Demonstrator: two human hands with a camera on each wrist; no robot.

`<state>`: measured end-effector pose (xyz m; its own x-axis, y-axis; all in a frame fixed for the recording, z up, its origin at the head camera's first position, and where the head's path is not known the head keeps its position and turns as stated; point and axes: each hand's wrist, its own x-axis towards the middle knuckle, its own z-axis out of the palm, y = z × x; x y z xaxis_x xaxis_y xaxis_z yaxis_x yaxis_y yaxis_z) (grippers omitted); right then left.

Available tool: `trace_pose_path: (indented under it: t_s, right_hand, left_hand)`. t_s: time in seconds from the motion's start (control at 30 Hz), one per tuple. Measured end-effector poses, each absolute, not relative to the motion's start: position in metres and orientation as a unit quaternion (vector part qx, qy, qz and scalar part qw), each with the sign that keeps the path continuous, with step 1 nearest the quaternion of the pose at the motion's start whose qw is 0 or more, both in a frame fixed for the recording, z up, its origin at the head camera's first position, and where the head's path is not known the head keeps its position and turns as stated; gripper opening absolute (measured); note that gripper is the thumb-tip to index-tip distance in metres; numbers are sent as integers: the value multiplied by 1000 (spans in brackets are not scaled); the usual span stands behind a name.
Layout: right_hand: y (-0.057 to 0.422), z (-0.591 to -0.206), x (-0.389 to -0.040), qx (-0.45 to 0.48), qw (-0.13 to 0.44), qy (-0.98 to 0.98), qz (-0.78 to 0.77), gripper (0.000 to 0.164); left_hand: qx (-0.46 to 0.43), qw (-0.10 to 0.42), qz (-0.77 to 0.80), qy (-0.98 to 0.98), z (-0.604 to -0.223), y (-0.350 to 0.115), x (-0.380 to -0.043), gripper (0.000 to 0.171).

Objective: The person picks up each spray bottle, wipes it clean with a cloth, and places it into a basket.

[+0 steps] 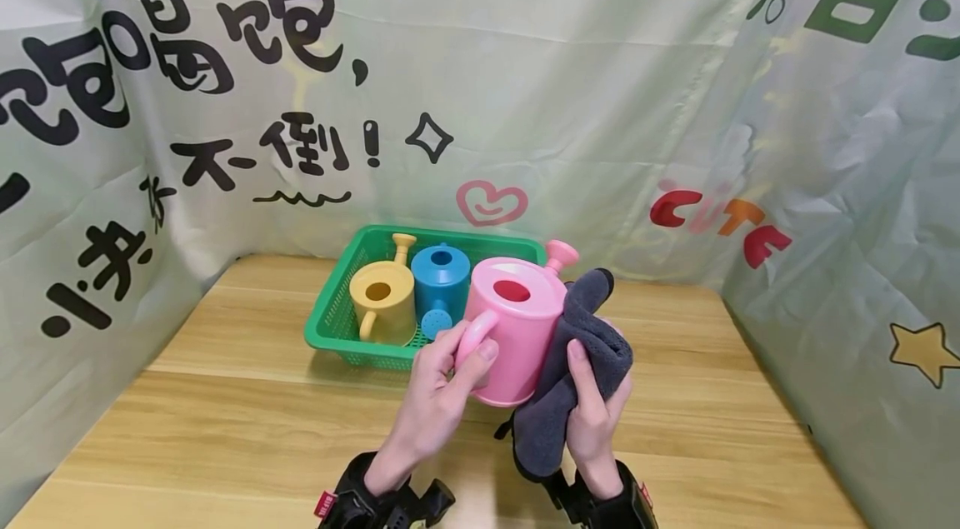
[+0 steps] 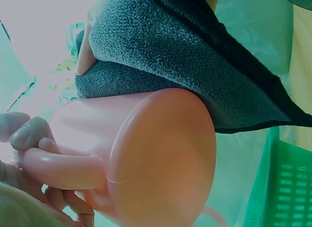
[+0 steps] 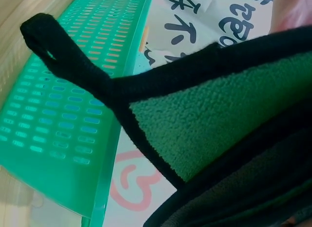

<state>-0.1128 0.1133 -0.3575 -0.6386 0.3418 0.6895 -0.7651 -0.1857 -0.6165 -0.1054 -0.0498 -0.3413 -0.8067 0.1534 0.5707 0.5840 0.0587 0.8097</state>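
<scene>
In the head view my left hand [image 1: 438,396] grips the handle of a pink toy watering can [image 1: 517,337], held up over the table in front of the basket. A dark grey cloth [image 1: 551,396] with black edging is bunched in my right hand [image 1: 596,421], its thumb over the folds. The cloth lies against the can's right side, below the pink spout. From the left wrist, the can's round base [image 2: 163,163] faces the camera, with the grey towelling [image 2: 146,41] along its side. A black hanging loop [image 3: 63,56] at the cloth's corner shows in the right wrist view.
Behind the hands, a green slotted plastic basket [image 1: 337,329] stands on the wooden table [image 1: 255,421]. Inside are a yellow watering can [image 1: 390,316] and a blue watering can [image 1: 441,275]. A printed fabric sheet [image 1: 585,112] rises behind and beside the table.
</scene>
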Motion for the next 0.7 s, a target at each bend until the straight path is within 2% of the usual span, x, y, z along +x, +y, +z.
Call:
trace_pose_path:
  t_s: [0.37, 0.7]
  right_hand:
    - [110, -356, -110, 206, 381, -513, 741, 31]
    - [109, -357, -113, 217, 387, -512, 735, 35]
  left_hand:
    - [-254, 185, -631, -710, -342, -47, -105, 16]
    - [-229, 211, -602, -735, -343, -43, -104, 13]
